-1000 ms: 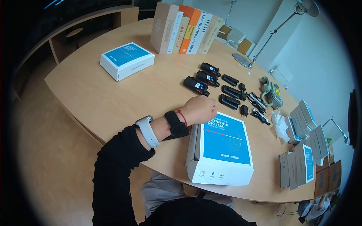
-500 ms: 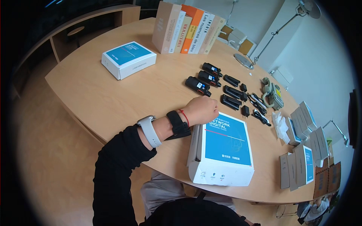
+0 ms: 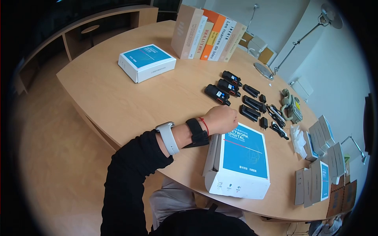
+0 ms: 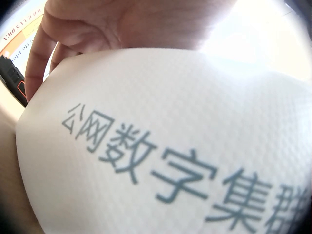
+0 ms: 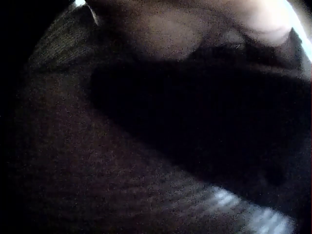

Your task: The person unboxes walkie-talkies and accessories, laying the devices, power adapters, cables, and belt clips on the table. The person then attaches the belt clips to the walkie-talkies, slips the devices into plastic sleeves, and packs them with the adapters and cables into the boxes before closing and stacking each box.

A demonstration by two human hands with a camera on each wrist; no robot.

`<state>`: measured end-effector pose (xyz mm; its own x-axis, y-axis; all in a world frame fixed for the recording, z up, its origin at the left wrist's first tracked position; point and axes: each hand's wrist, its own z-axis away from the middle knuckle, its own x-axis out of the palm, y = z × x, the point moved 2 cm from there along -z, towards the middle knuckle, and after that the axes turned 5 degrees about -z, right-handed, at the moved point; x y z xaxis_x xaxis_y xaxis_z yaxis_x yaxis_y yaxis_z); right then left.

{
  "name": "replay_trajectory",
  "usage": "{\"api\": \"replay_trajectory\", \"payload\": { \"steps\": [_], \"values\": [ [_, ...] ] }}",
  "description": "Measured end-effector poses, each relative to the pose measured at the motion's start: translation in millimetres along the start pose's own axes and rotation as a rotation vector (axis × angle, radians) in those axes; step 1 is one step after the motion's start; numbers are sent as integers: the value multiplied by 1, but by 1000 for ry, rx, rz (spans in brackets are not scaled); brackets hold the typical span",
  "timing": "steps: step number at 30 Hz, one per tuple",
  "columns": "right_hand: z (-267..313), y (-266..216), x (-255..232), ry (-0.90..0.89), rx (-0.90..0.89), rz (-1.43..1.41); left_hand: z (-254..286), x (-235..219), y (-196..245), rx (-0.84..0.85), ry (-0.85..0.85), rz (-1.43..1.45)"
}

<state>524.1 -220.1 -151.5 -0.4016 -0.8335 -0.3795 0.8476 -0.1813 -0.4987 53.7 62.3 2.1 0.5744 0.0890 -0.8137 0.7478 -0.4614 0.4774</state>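
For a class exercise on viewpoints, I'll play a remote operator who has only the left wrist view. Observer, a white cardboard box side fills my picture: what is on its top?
Observer: The white cardboard box has a large blue top panel reading "NETWORK DIGITAL".

Operator: I glimpse something black and orange past the bare left hand. How many of those are there?

Observer: Three black handheld radios, lying side by side.

Operator: And what is left of the row of upright paperback books?

Observer: Another blue-topped white box, closed, on the pale wooden table.
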Motion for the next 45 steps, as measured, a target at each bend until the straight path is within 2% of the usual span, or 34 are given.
{"api": "replay_trajectory", "payload": {
  "steps": [45],
  "values": [
    [7, -15, 13, 53, 38, -28, 2, -6, 4, -18, -19, -8]
  ]
}}
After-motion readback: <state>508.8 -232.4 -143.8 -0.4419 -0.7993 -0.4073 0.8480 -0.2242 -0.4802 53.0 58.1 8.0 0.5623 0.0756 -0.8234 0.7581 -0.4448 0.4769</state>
